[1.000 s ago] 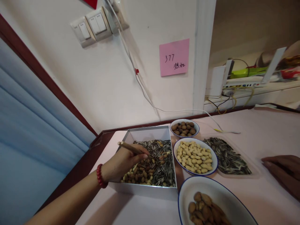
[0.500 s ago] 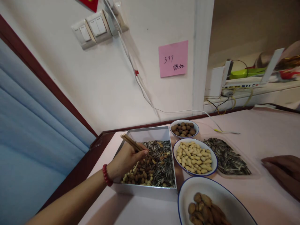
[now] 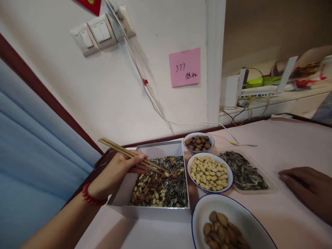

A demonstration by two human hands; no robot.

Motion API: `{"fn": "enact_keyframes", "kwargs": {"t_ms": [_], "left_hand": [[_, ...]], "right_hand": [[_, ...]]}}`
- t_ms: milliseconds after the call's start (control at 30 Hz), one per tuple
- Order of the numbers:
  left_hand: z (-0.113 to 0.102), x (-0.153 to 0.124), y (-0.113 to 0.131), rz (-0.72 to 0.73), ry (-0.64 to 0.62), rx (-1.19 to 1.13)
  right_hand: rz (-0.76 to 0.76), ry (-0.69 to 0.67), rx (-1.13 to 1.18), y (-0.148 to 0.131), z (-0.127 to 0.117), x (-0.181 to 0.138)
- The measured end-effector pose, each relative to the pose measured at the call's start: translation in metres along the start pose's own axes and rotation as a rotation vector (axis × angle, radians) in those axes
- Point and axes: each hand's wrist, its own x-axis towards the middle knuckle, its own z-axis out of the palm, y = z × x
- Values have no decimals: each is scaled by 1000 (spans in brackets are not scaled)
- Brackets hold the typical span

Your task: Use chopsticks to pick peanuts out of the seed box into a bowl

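My left hand point(image 3: 129, 162), with a red bead bracelet at the wrist, grips a pair of chopsticks point(image 3: 121, 149). Their tips reach into a silver-grey box point(image 3: 162, 148) and meet at a pale peanut point(image 3: 166, 174); whether they pinch it I cannot tell. Inside the box, striped sunflower seeds point(image 3: 178, 193) lie mixed with peanuts and brown nuts. My right hand point(image 3: 308, 190) lies on the tabletop at the far right, fingers stretched out, nothing in it.
Right of the box are a small bowl of round brown nuts point(image 3: 198, 143), a bowl of peanuts point(image 3: 209, 173), a larger bowl of brown nuts point(image 3: 220, 231) and a clear tray of sunflower seeds point(image 3: 245, 171). A white cable point(image 3: 197, 123) crosses the table's back; a router point(image 3: 230, 91) stands behind.
My left hand has drawn back to the left, and the chopsticks now slant lower, with tips at a pale peanut. The view has shifted slightly; my right hand shows more.
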Motion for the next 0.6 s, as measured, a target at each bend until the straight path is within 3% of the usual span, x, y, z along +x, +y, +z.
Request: {"fn": "enact_keyframes", "kwargs": {"t_ms": [167,300,433,600], "left_hand": [[17,5,27,94,16,-77],[48,14,42,200,-85,-85],[72,19,45,213,-193,-10],[65,14,42,217,-150,3]], "right_hand": [[27,-17,3,-21,-14,-1],[14,-25,5,-23,-15,-2],[14,-32,0,-23,-15,-2],[19,-45,-1,-22,-14,-2]]}}
